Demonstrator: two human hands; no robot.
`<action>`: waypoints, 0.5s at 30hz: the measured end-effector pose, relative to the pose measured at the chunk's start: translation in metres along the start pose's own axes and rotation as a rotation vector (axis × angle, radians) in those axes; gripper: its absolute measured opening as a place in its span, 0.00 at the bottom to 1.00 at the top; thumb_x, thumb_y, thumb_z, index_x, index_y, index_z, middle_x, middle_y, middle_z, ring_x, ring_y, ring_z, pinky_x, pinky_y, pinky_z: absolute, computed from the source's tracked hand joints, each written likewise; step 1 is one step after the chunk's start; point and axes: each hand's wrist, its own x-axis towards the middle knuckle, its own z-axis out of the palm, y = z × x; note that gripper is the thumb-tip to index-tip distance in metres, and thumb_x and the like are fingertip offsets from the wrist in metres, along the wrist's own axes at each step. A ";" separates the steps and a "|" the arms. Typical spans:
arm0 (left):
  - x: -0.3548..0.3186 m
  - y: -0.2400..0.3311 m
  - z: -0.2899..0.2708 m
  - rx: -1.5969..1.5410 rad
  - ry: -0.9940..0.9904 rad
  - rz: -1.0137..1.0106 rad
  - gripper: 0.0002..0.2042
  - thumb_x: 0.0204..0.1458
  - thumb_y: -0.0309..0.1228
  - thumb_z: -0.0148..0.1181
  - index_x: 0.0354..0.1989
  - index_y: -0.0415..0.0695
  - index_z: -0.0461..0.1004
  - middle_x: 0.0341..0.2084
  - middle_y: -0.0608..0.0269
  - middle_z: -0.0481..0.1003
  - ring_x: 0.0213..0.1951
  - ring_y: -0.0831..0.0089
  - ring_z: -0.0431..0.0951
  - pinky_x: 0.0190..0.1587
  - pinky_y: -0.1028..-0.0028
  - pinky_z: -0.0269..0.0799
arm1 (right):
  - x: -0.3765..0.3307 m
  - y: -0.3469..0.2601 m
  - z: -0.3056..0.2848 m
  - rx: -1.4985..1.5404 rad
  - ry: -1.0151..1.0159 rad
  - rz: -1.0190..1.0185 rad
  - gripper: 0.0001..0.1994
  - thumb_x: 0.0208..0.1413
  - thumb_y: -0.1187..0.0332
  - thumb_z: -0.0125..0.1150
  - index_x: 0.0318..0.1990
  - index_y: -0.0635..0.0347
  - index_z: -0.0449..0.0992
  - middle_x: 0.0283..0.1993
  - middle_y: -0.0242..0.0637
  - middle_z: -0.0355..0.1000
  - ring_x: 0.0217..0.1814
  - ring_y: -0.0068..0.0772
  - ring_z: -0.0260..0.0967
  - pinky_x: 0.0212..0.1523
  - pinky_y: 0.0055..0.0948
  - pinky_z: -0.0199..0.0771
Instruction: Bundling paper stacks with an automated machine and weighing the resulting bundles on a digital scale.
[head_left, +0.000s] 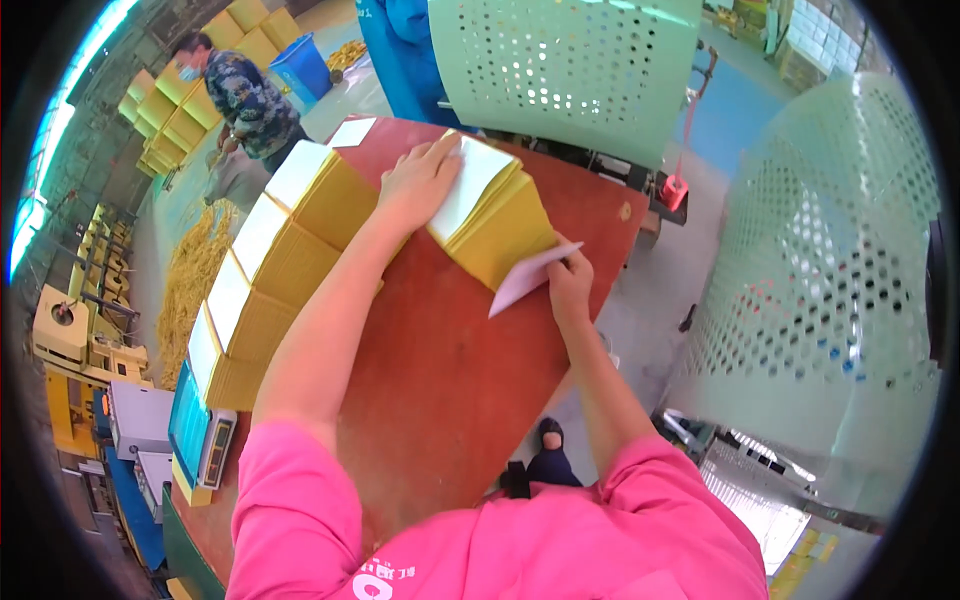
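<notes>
Toward the far side of the red-brown table stands a thick stack of yellow paper (500, 235) with a white sheet (478, 178) on top. My left hand (418, 185) lies along the stack's upper left edge, fingers stretched out over the white sheet. By the near right corner of the stack, my right hand (571, 285) pinches a separate white sheet (522, 282) that tilts against the yellow side. Part of my right fingers is hidden behind this sheet.
Several white-topped yellow stacks (275, 262) line the table's (440, 390) left side. A blue-topped scale (205, 440) sits at its near left. Another white sheet (353, 132) lies at the far edge. Perforated green machine guards (570, 70) rise beyond and right. A person (245, 100) stands far left.
</notes>
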 end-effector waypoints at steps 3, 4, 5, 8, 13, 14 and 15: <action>-0.092 0.017 -0.034 -0.091 -0.056 0.176 0.22 0.63 0.41 0.43 0.63 0.47 0.64 0.59 0.50 0.67 0.59 0.51 0.67 0.60 0.56 0.61 | -0.091 -0.030 -0.043 0.044 -0.160 0.051 0.08 0.50 0.81 0.50 0.35 0.67 0.76 0.46 0.41 0.77 0.43 0.28 0.72 0.47 0.26 0.71; -0.127 0.022 -0.049 -0.105 -0.073 0.247 0.22 0.62 0.38 0.44 0.63 0.45 0.64 0.59 0.49 0.66 0.59 0.51 0.67 0.60 0.56 0.60 | -0.121 -0.039 -0.058 0.046 -0.160 0.059 0.08 0.50 0.81 0.50 0.35 0.67 0.76 0.46 0.41 0.77 0.43 0.28 0.72 0.47 0.26 0.71; -0.158 0.027 -0.054 -0.137 -0.101 0.321 0.21 0.61 0.35 0.45 0.62 0.43 0.64 0.59 0.47 0.66 0.58 0.50 0.67 0.61 0.57 0.60 | -0.149 -0.043 -0.078 0.258 -0.249 0.248 0.03 0.51 0.80 0.52 0.30 0.65 0.73 0.47 0.45 0.77 0.46 0.33 0.72 0.50 0.31 0.71; -0.248 0.054 -0.084 -0.165 -0.208 0.375 0.23 0.59 0.31 0.45 0.64 0.40 0.63 0.63 0.48 0.61 0.62 0.50 0.62 0.65 0.58 0.52 | -0.223 -0.032 -0.126 0.585 -0.306 0.551 0.08 0.55 0.72 0.59 0.25 0.61 0.69 0.57 0.53 0.69 0.53 0.47 0.72 0.53 0.42 0.74; -0.339 0.064 -0.110 -0.010 -0.245 0.455 0.27 0.58 0.37 0.50 0.65 0.41 0.61 0.67 0.46 0.56 0.68 0.47 0.54 0.68 0.53 0.45 | -0.292 -0.047 -0.111 0.842 -0.456 0.929 0.05 0.53 0.72 0.58 0.27 0.61 0.70 0.50 0.45 0.72 0.45 0.39 0.74 0.46 0.31 0.75; -0.346 0.072 -0.115 0.027 -0.121 0.426 0.28 0.57 0.38 0.52 0.65 0.42 0.61 0.66 0.45 0.56 0.67 0.46 0.54 0.68 0.54 0.45 | -0.298 -0.046 -0.111 0.709 -0.444 0.917 0.05 0.52 0.72 0.58 0.26 0.60 0.70 0.42 0.41 0.72 0.40 0.36 0.72 0.42 0.29 0.73; -0.352 0.078 -0.118 0.070 0.008 0.397 0.28 0.56 0.40 0.55 0.65 0.42 0.62 0.66 0.44 0.56 0.67 0.45 0.53 0.68 0.54 0.46 | -0.299 -0.051 -0.104 0.580 -0.437 0.897 0.04 0.50 0.72 0.57 0.26 0.60 0.70 0.34 0.37 0.72 0.36 0.32 0.71 0.39 0.26 0.71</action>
